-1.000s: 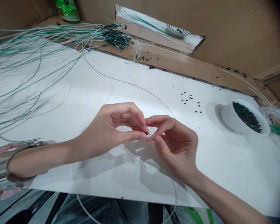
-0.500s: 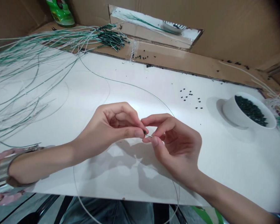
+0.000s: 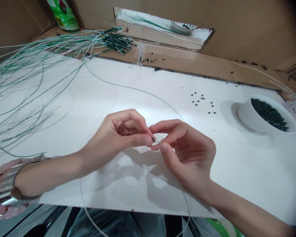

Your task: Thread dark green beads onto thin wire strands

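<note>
From the head view, mid-frame: pinching a dark bead (image 3: pixel 153 140) in the left hand (image 3: pixel 124 135), thumb against finger; pinching a short bit of wire (image 3: pixel 158 142) just to the right of it between thumb and finger of the right hand (image 3: pixel 189 148). Holding both sets of fingertips close together, above the worktop (image 3: pixel 241 174). Cannot tell whether threaded through the bead or only up against it, nor trace any join with the green strand (image 3: pixel 138 89) curving from the upper left towards the right hand, or with the pale loop (image 3: pixel 89 218) hanging past the near edge at the bottom.

Judging progress: can count as done the beaded ends (image 3: pixel 117 42) of the bundle (image 3: pixel 64 41) at the upper left, closely lined with dark beads. Would put the piece in hand near its start, with a single bead to be seen there and no full row. As for the rest, can see loose beads (image 3: pixel 202 98) scattered on the worktop right of centre, a few more on the cardboard (image 3: pixel 185 62) along the back, and a bowl (image 3: pixel 245 113) at the right well filled with others
</note>
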Motion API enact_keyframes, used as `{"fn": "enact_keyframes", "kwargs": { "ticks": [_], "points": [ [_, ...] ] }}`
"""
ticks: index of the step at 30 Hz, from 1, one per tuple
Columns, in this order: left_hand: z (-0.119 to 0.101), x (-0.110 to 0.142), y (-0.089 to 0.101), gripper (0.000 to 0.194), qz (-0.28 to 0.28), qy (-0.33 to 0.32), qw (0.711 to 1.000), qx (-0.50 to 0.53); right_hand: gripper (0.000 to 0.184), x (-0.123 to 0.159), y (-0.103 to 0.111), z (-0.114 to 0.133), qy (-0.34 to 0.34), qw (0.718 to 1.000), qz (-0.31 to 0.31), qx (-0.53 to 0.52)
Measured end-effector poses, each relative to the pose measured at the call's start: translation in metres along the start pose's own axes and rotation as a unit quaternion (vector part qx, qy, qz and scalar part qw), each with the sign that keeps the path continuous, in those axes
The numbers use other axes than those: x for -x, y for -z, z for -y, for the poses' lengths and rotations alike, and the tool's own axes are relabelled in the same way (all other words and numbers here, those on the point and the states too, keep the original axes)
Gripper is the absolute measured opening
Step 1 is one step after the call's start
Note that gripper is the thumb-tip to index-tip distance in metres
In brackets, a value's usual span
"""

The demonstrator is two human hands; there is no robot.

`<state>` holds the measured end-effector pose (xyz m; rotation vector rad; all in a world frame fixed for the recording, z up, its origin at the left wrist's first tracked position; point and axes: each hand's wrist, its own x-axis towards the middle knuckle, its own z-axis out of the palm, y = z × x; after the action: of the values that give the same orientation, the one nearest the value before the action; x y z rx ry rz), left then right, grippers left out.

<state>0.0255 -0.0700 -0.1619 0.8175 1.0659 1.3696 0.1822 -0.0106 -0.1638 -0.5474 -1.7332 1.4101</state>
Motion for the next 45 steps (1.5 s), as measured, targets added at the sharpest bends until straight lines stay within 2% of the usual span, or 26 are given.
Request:
{"fn": "enact_keyframes", "kwargs": {
  "ticks": [15, 25, 32, 37, 41, 45],
  "points": [
    [-0.0009, 0.0004, -0.0003, 0.018, 0.0, -0.007, 1.0, -0.015, 0.015, -0.0003, -0.0002, -0.0016, 0.011, 1.0, 0.004, 0.006],
    [-0.0057, 0.0022, -0.0044, 0.019, -0.026, -0.05, 0.995, -0.085, 0.014, 0.0007, 0.0012, -0.0023, 0.056, 0.998, 0.013, 0.031],
    [-0.0049, 0.0016, -0.0051, 0.018, -0.018, -0.077, 0.992, -0.1, 0.011, 0.0004, 0.0017, -0.005, 0.017, 1.0, 0.007, 0.01],
    [-0.0028, 0.0023, -0.0018, 0.014, -0.022, -0.095, 0.984, -0.15, 0.01, -0.0003, 0.0022, -0.0048, 0.017, 1.0, 0.012, 0.014],
    [-0.0026, 0.0012, -0.0015, 0.014, -0.04, -0.116, 0.977, -0.173, 0.011, -0.0013, 0.0035, -0.0024, 0.01, 0.999, 0.0, 0.04],
    [-0.0031, 0.0018, -0.0028, 0.014, -0.044, -0.134, 0.973, -0.184, 0.015, -0.0021, 0.0058, -0.001, 0.036, 0.996, -0.005, 0.086]
  ]
}}
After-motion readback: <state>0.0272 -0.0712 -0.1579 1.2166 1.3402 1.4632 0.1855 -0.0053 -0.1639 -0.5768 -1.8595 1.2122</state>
